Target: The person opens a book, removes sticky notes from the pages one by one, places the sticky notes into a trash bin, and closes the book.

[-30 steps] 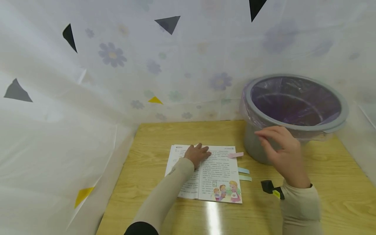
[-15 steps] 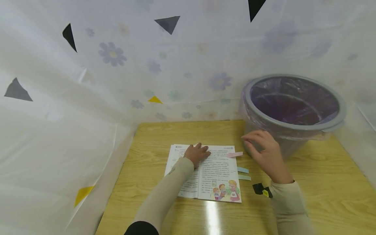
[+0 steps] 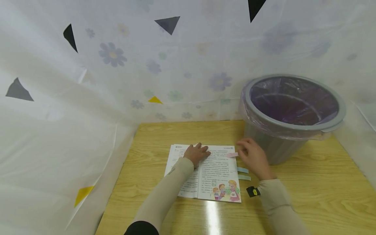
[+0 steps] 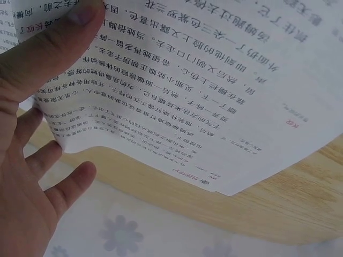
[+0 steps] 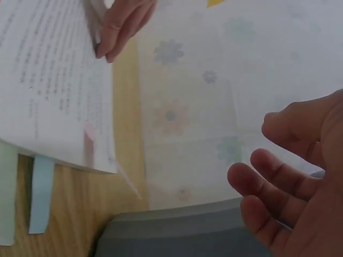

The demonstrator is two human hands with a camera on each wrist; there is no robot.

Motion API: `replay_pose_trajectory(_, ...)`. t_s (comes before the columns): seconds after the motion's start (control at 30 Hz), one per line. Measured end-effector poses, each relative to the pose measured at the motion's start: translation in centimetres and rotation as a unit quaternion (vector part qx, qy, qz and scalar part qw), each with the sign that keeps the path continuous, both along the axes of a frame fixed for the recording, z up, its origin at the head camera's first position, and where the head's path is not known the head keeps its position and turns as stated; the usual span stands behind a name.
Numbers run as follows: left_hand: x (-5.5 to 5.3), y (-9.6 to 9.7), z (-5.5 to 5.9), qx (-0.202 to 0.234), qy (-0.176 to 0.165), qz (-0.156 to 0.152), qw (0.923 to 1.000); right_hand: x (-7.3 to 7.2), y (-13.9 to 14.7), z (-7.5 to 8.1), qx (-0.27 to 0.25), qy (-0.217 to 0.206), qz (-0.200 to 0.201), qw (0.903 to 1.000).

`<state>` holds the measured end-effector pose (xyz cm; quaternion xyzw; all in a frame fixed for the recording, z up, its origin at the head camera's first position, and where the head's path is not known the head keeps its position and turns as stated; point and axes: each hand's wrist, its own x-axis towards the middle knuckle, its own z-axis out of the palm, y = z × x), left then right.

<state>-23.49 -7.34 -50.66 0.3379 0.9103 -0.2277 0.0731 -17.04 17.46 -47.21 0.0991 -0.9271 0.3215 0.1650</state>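
An open book with printed text and a cartoon drawing lies on the wooden table. My left hand rests across its pages near the top, fingers spread; the left wrist view shows the thumb over the page. A pink sticky tab juts from the right page's upper edge, with a blue tab and a pale green tab below it. Right beside the pink tab is my right hand. In the right wrist view its fingers are loosely bent, holding nothing, apart from the tab.
A grey bin lined with a translucent purple bag stands behind my right hand. White flowered sheeting encloses the table at the back and sides. A black band with a yellow mark sits at my right wrist.
My right hand has moved left and slightly down, from in front of the bin to the pink tab. The left hand and the book have stayed in place.
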Motion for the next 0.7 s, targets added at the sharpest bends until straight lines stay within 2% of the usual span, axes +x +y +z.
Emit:
replay_pose_trajectory(0.13,0.1,-0.1,0.1,-0.004,-0.002,0.002,1.0000,-0.6,-0.1,-1.7,0.040,-0.081,-0.016,0.9958)
replay_pose_trajectory(0.3,0.3,-0.1,0.2,-0.008,-0.006,0.009,0.9999,-1.1,-0.2,-3.0,0.029,-0.138,-0.017,0.9898)
replay_pose_trajectory(0.47,0.2,-0.1,0.2,-0.001,-0.001,0.008,1.0000,-1.3,0.0,-4.0,0.009,-0.169,-0.015,0.9854)
replay_pose_trajectory(0.7,0.2,0.1,0.1,0.009,-0.004,0.009,0.9999,-1.6,0.7,-5.3,0.012,-0.158,-0.032,0.9869)
